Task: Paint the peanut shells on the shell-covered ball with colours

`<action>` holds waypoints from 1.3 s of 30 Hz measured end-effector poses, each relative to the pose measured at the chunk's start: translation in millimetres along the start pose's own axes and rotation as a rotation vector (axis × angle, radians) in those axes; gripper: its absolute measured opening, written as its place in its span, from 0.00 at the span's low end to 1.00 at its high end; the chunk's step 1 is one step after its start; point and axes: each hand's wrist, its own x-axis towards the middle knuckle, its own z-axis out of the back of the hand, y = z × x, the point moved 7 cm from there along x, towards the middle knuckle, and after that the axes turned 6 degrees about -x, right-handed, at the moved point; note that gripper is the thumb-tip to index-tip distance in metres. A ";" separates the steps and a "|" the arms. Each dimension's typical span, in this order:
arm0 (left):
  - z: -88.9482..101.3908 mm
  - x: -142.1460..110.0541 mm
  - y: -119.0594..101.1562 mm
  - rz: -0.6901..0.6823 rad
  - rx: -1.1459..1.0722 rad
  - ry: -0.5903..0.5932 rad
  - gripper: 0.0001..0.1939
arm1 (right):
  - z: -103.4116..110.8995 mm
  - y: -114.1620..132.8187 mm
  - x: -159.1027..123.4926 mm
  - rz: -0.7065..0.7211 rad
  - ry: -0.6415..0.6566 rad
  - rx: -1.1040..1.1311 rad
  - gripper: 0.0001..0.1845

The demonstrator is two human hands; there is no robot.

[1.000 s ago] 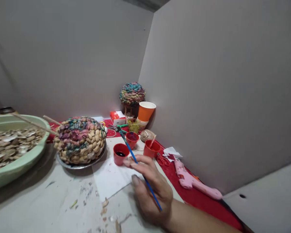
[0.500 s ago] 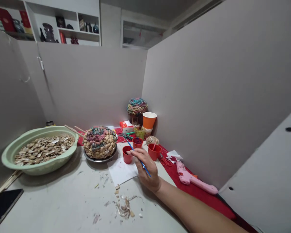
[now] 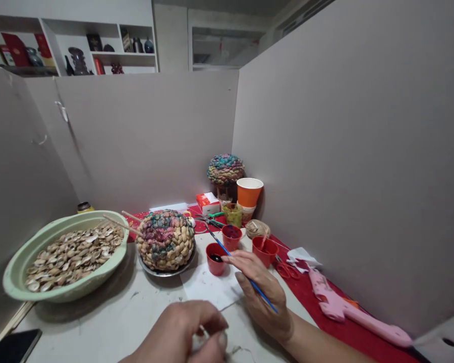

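While the right hand [image 3: 263,292] was clamped on the blue paintbrush [image 3: 263,295], its fingertips hung close by the red cup [image 3: 215,268] just ahead, so a sideways nudge could have spilled the dark liquid [image 3: 216,257]. The paintbrush looked slim, straight, slanting forward past those fingers; leftward, the left hand [image 3: 189,327] curled, whether holding anything I couldn't tell

The left hand [image 3: 181,327] had come into view over the tabletop [image 3: 128,312], fingers curled, hiding most scraps visible half a second before. The right hand [image 3: 265,292] had its fingertips nearer the front cup's [image 3: 214,268] right rim, baring more dark liquid [image 3: 215,257]. Shelves [image 3: 126,53] and phone [image 3: 15,345], outside the view a second earlier, showed.
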 end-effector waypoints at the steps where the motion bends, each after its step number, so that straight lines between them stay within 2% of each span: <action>1: -2.3 20.0 3.2 0.027 0.023 0.021 0.09 | 0.4 -1.4 0.2 -0.007 0.007 -0.007 0.19; 3: -10.0 49.1 5.8 -0.009 0.144 0.072 0.06 | 1.5 -3.7 1.0 -0.014 0.029 -0.022 0.19; 6: -25.2 61.9 17.8 -0.116 0.401 0.131 0.06 | 4.2 -5.3 3.4 -0.023 0.041 -0.042 0.19; 9: -32.1 48.1 43.9 -0.125 0.422 0.155 0.03 | 6.0 -5.5 6.4 -0.042 0.030 -0.046 0.18; 13: -16.1 16.0 64.2 -0.102 0.306 0.048 0.05 | 9.1 -2.7 8.7 -0.024 -0.019 -0.047 0.17; 16: 8.6 -9.3 54.0 -0.118 0.266 -0.057 0.06 | 10.6 -1.1 9.4 -0.019 -0.037 -0.049 0.18; 18: 36.1 -25.2 35.9 -0.159 0.310 -0.170 0.08 | 10.5 1.0 9.9 -0.001 -0.036 -0.029 0.18; 20: 76.2 -39.9 13.0 -0.216 0.398 -0.348 0.03 | 10.5 2.5 10.2 0.017 -0.042 -0.013 0.17; 22: 120.1 -47.6 -7.8 -0.242 0.590 -0.483 0.15 | 10.2 2.0 10.2 0.023 -0.044 -0.017 0.16; 23: 141.7 -45.6 -13.1 -0.202 0.690 -0.499 0.21 | 9.7 1.3 10.1 0.024 -0.039 -0.025 0.16; 26: 195.3 -15.9 -5.6 0.069 0.996 -0.316 0.37 | 9.7 -0.5 9.7 0.032 -0.037 -0.038 0.15; 28: 219.8 11.5 15.4 0.297 1.137 -0.121 0.46 | 10.8 -1.8 10.1 0.031 -0.038 -0.040 0.16; 29: 226.1 24.9 28.1 0.379 1.166 -0.007 0.48 | 11.8 -2.5 10.4 0.028 -0.041 -0.046 0.16; 31: 233.5 50.6 47.7 0.410 1.164 0.097 0.50 | 13.3 -4.3 11.3 0.014 -0.036 -0.071 0.17; 34: 239.1 75.7 79.1 0.418 1.144 0.185 0.51 | 14.9 -7.5 11.1 -0.012 -0.032 -0.096 0.18; 39: 248.6 84.2 120.0 0.384 1.059 0.260 0.47 | 12.2 -13.4 3.7 -0.027 -0.030 -0.078 0.18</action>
